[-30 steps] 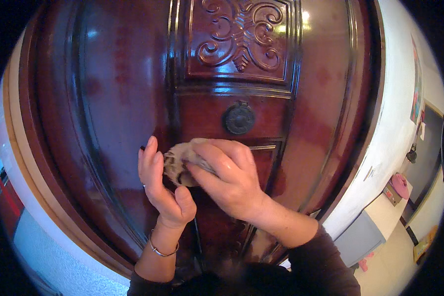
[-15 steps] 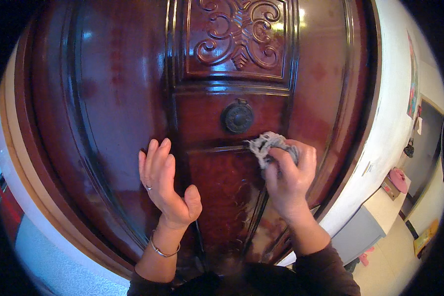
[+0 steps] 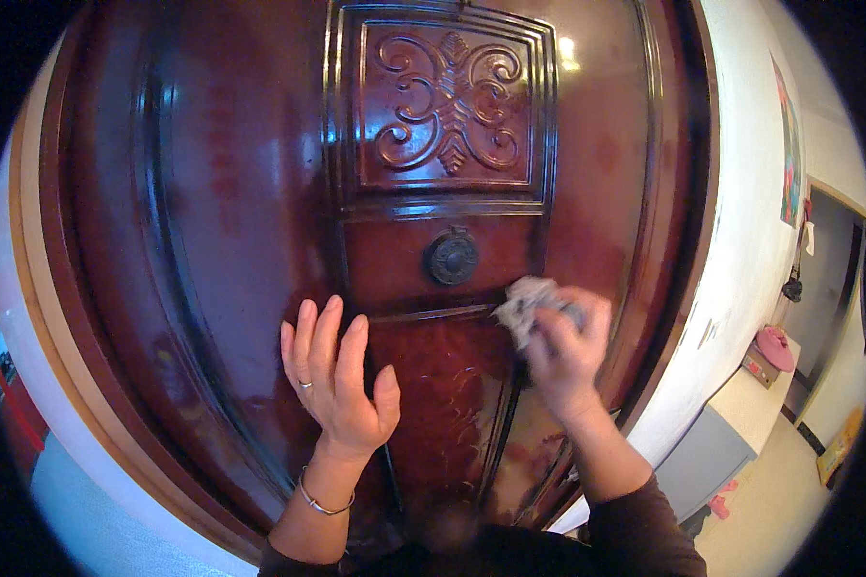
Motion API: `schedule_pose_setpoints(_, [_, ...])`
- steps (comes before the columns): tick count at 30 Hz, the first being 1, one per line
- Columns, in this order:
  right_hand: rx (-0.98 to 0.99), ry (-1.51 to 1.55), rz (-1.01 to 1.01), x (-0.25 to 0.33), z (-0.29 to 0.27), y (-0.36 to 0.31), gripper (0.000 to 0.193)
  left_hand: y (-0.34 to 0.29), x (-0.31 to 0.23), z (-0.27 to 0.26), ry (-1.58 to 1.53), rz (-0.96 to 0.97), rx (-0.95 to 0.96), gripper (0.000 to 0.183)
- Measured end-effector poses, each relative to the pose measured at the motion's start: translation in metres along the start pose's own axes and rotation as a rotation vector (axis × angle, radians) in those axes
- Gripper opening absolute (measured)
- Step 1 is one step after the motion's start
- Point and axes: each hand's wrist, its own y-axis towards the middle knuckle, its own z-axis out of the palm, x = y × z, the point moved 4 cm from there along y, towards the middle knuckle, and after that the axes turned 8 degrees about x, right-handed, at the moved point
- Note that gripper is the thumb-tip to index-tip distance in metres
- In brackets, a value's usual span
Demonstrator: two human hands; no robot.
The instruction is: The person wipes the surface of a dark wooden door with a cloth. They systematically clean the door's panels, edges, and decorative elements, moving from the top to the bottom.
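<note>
The left hand (image 3: pixel 342 389) stands wide open and empty before the dark red door (image 3: pixel 236 240); whether it touches cannot be told. Below and right of the round dark knocker (image 3: pixel 451 257), a bunched greyish cloth (image 3: pixel 524 306) sits in the bent fingers of the blurred right hand (image 3: pixel 573 351).

The dark red door (image 3: pixel 241 240) filling the middle of the frame looks like smooth, glossy varnished wood; the round knocker (image 3: pixel 451 258) near the centre resembles duller, dark metal. Right of centre, the grey cloth (image 3: pixel 526 308) looks rough and fuzzy, while the bangle (image 3: pixel 323 510) at lower left gleams like polished metal.
</note>
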Motion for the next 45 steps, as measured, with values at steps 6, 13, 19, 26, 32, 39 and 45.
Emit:
schedule_pose_setpoints(6, [-0.052,0.020,-0.197,0.005,-0.007,0.093,0.023,0.003,-0.006,0.002,0.037,-0.028,-0.004,0.042])
schedule_pose_setpoints(13, [0.105,0.076,-0.560,0.109,0.031,0.151,0.009,0.005,-0.005,0.002,0.097,-0.054,0.006,0.043])
schedule_pose_setpoints(19, [0.125,0.096,-0.436,0.071,0.013,0.135,0.012,0.005,-0.004,-0.002,0.138,-0.048,0.057,0.047])
schedule_pose_setpoints(26, [0.107,-0.078,-0.186,0.010,-0.020,0.112,0.016,0.002,-0.009,0.000,0.149,-0.025,0.101,0.050])
schedule_pose_setpoints(32, [0.118,0.057,-0.475,0.087,0.020,0.144,0.011,0.008,-0.013,0.003,0.205,-0.048,0.103,0.049])
schedule_pose_setpoints(39, [0.163,0.128,-0.570,0.104,0.029,0.149,0.010,0.031,-0.007,-0.014,0.219,-0.054,0.085,0.046])
schedule_pose_setpoints(45, [0.245,-0.034,-0.553,0.070,-0.001,0.140,0.015,0.048,0.007,-0.011,0.305,0.000,0.040,0.039])
